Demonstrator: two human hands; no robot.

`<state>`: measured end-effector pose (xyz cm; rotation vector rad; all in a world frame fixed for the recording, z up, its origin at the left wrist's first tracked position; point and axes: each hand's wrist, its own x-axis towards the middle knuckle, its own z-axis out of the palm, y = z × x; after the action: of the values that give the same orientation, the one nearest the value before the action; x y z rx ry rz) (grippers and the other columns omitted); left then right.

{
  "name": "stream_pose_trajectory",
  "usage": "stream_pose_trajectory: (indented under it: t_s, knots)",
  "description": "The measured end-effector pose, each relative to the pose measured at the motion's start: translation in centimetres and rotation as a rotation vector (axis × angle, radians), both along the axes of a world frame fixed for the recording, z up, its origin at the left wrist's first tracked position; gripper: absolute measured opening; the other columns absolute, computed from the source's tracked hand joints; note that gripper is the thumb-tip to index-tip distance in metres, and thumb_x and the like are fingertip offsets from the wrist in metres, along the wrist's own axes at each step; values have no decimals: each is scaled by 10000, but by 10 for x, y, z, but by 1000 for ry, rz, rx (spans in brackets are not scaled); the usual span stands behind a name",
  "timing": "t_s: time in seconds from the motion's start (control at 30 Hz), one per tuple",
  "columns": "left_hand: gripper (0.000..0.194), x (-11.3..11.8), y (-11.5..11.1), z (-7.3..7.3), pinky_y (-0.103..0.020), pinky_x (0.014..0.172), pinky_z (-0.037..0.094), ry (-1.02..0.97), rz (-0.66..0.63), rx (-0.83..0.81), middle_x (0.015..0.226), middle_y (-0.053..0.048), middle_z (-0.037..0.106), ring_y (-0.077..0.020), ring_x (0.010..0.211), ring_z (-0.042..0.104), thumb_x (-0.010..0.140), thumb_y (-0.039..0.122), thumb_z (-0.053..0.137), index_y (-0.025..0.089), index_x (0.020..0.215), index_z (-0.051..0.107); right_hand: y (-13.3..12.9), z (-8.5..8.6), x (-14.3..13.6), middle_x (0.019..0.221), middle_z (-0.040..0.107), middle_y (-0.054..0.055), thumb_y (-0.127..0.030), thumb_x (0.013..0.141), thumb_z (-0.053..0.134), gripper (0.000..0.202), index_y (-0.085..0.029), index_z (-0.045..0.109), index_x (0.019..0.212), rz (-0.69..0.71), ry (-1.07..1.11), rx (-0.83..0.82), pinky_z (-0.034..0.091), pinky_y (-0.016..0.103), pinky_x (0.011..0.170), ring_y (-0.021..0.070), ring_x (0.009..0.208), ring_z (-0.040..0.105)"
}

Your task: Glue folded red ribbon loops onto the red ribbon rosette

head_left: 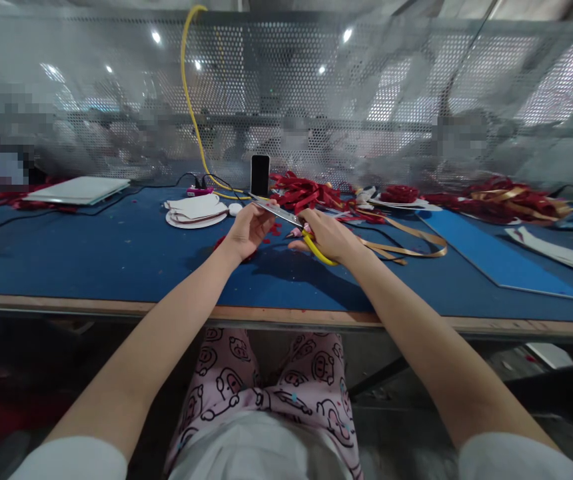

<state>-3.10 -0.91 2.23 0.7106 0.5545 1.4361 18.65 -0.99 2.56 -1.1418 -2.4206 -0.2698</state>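
Yellow-handled scissors (320,251) are gripped in my right hand (330,235), their blades reaching left to the fingers of my left hand (250,230). The left fingers are curled and pinched together near the blade tips; what they hold is too small to make out. Something red (220,243) shows partly from behind the left hand, close to the table. Small red scraps (274,231) lie on the blue table (116,260) between the hands. A small pink-ended, pointed object (295,233) is partly hidden by the right hand.
A phone (260,175) stands upright behind the hands, with a heap of red ribbon (311,192) beside it. White cut pieces (196,211) are stacked at left. Gold ribbon (421,250) and a blue board (506,257) lie at right. A perforated screen (286,93) rises behind.
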Motion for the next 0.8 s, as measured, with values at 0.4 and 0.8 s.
stream_pose_trajectory:
  t_s: [0.4,0.8]
  knots:
    - [21,-1,6,-1,-244,840,609,-52,4,-8,958,-45,796,-182,1033,758,845,161,738,179,855,733,7,-3,-1,893,707,115,-806,857,545,704,-172,559,1161,72,235,-101,483,358,752,277,816,653]
    - [59,2,1,-1,-162,721,587,-31,-5,33,867,-29,790,-105,818,768,898,118,707,148,854,732,36,1,40,942,720,182,-738,877,567,665,-149,568,1186,-312,258,30,524,449,794,344,879,688]
